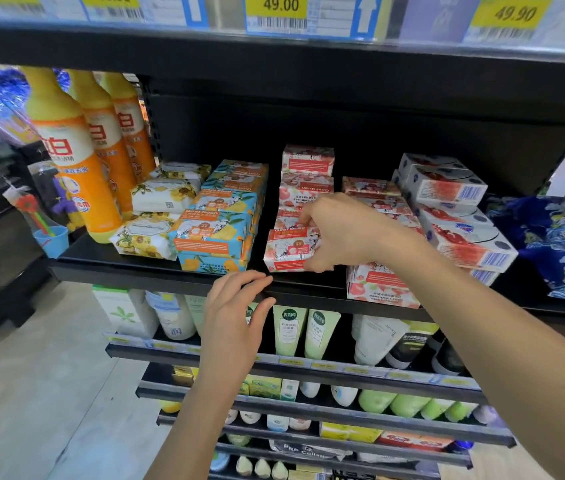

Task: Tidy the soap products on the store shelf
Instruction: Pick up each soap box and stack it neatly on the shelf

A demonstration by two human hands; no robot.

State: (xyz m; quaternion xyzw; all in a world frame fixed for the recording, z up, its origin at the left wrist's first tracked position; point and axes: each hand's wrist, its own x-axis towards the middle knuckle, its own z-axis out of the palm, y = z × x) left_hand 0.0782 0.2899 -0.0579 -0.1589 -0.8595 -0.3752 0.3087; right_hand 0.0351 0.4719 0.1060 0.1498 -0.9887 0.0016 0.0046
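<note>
The black shelf (128, 271) ran across the view, its front lip sloping down to the right. The upper shelf (308, 60) hung well above the goods, which left a deep dark space over every stack. On the far left stood tall orange bottles (76, 157), upright and close together. On the right, white-and-red boxes (461, 216) were piled in a skewed heap reaching the front edge. The blue goat-soap boxes (222, 216) formed a leaning stack left of centre, with sunflower-wrapped bars (159, 209) just beside them. A narrow bare gap separated this blue stack from the pink goat-soap stack (307, 174), which rose unevenly toward the back. One more pink box (378, 289) sat at the very lip, its print upside down.

The pink soap box (286, 251) being handled stood at the front of that row, near the lip and tilted slightly. The right hand (343, 230) reached in from the right with the wrist bent, its fingers curled over the box's top and the thumb under its lower right corner, gripping it. The left hand (236, 313) came up from below, fingers loosely bent and holding nothing, the fingertips at the shelf's front lip.
</note>
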